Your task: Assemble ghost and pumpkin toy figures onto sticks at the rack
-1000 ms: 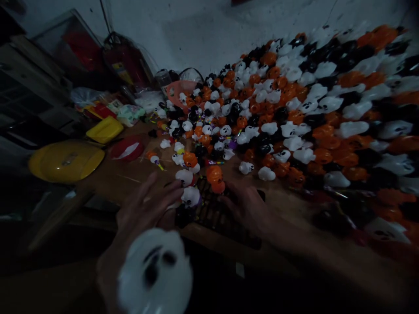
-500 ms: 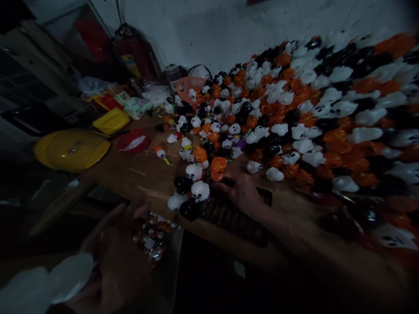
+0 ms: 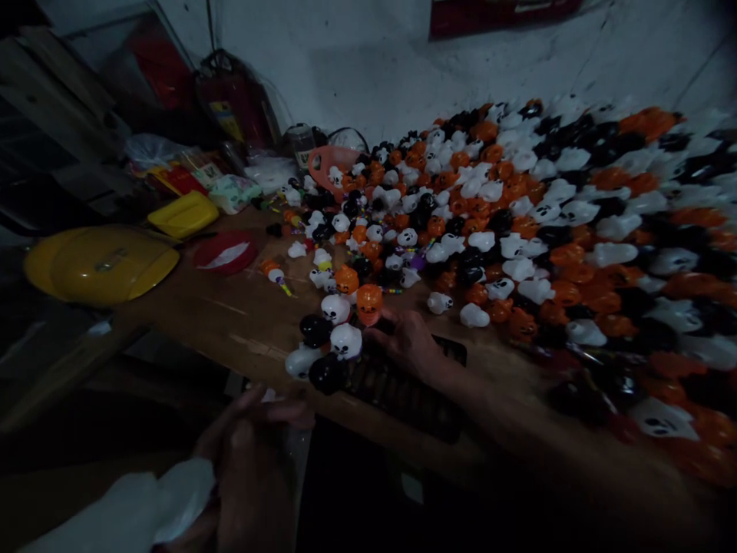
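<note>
My right hand (image 3: 410, 343) is over a black slotted tray (image 3: 403, 392), with its fingers closed around the base of an orange pumpkin figure (image 3: 369, 301). Beside that figure, white skull figures (image 3: 345, 340) and black round figures (image 3: 327, 373) stand upright at the tray's left end. My left hand (image 3: 253, 445) is lower left, off the table's front edge, with curled fingers. Glossy white rounded pieces (image 3: 138, 503) sit in its palm, dim and blurred; their exact kind is unclear.
A large heap of white, orange and black Halloween figures (image 3: 518, 230) covers the table's right and back. On the left lie a yellow hard-shell object (image 3: 104, 265), a yellow scoop (image 3: 184, 214) and a red dish (image 3: 224, 252). A pink basket (image 3: 331, 165) stands near the wall.
My left hand has moved right and closer to the table edge, still with the white pieces. My right hand stays at the orange pumpkin figure. The camera view has shifted slightly.
</note>
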`<state>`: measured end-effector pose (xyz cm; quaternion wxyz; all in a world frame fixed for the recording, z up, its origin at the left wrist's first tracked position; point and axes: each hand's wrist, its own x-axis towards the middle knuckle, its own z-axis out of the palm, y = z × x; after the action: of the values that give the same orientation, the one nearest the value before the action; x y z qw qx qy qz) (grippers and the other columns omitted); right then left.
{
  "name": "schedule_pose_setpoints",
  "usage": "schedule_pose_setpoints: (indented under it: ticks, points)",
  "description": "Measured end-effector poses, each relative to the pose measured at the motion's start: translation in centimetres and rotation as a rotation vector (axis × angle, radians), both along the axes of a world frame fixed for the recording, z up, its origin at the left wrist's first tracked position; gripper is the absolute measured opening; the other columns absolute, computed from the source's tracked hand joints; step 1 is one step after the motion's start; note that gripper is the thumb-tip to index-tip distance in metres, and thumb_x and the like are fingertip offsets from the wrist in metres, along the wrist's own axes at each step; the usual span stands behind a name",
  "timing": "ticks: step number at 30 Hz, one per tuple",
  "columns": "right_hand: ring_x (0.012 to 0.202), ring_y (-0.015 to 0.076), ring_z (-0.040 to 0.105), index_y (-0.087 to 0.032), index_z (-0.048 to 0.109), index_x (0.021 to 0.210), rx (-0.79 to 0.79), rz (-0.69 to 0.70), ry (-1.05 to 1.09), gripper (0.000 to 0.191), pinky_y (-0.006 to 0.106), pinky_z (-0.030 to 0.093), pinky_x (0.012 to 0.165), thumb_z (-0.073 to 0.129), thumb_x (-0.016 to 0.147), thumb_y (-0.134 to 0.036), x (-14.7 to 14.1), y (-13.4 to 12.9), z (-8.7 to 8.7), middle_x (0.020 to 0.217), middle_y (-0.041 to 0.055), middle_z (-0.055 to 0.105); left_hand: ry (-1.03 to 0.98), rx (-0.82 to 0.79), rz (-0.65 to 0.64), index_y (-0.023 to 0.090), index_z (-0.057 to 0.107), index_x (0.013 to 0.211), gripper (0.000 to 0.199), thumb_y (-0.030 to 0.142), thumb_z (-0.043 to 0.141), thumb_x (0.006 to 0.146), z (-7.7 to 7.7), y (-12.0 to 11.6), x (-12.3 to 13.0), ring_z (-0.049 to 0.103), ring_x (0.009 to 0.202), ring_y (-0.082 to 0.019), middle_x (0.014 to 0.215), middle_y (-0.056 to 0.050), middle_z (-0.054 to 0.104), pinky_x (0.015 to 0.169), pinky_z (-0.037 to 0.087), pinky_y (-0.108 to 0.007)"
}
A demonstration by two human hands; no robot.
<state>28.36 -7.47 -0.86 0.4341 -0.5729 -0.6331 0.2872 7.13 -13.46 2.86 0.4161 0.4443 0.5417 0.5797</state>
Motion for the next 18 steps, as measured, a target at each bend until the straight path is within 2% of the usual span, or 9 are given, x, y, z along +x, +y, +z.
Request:
schedule_pose_setpoints:
  ticks: [3, 7, 11, 15, 18]
  points:
    - [0.074, 0.015, 0.062, -0.015, 0.065, 0.088, 0.022, 0.009, -0.044, 0.009, 0.025, 0.045, 0.07, 0.061, 0.084, -0.022, 0.0, 0.3, -0.2, 0.084, 0.0025, 0.07, -0.11, -0.051, 0.056, 0.022, 0.061, 0.104, 0.034, 0.046, 0.06, 0.08, 0.5, 0.0, 1.9, 0.056, 0.049, -0.013, 0.064, 0.003, 0.064, 0.044, 0.047, -0.023]
    - [0.075, 0.0166, 0.063, -0.017, 0.065, 0.087, 0.052, -0.028, -0.141, 0.008, 0.026, 0.045, 0.069, 0.061, 0.084, -0.023, -0.2, 0.1, -1.1, 0.083, 0.0025, 0.07, -0.161, -0.121, 0.064, 0.021, 0.064, 0.094, 0.023, 0.041, 0.061, 0.082, -0.6, 0.5, 1.9, 0.045, 0.045, -0.008, 0.048, 0.006, 0.048, 0.042, 0.039, -0.017]
    - [0.078, 0.0189, 0.064, -0.018, 0.065, 0.094, 0.061, -0.04, -0.276, 0.013, 0.027, 0.045, 0.069, 0.058, 0.083, -0.022, -0.3, -0.3, -1.6, 0.088, 0.0048, 0.071, -0.182, -0.119, 0.054, 0.023, 0.065, 0.093, 0.016, 0.032, 0.063, 0.08, -1.1, 0.2, 1.1, 0.043, 0.054, -0.008, 0.059, 0.005, 0.049, 0.051, 0.04, -0.017]
    - [0.076, 0.0194, 0.064, -0.017, 0.064, 0.094, 0.101, -0.006, -0.306, 0.016, 0.029, 0.047, 0.071, 0.054, 0.082, -0.02, -0.4, 0.0, -1.4, 0.089, 0.0061, 0.071, -0.229, -0.186, 0.029, 0.021, 0.066, 0.101, 0.022, 0.028, 0.065, 0.08, -0.9, -0.9, 0.9, 0.045, 0.064, -0.007, 0.074, 0.002, 0.054, 0.051, 0.034, -0.016]
    - [0.076, 0.0205, 0.065, -0.017, 0.064, 0.091, 0.087, 0.018, -0.32, 0.014, 0.031, 0.048, 0.071, 0.055, 0.081, -0.019, -0.1, 0.3, -1.1, 0.088, 0.0067, 0.071, -0.305, -0.169, -0.049, 0.02, 0.064, 0.105, 0.024, 0.025, 0.063, 0.082, -1.0, -1.6, 0.9, 0.044, 0.063, -0.006, 0.081, 0.0, 0.056, 0.052, 0.033, -0.017]
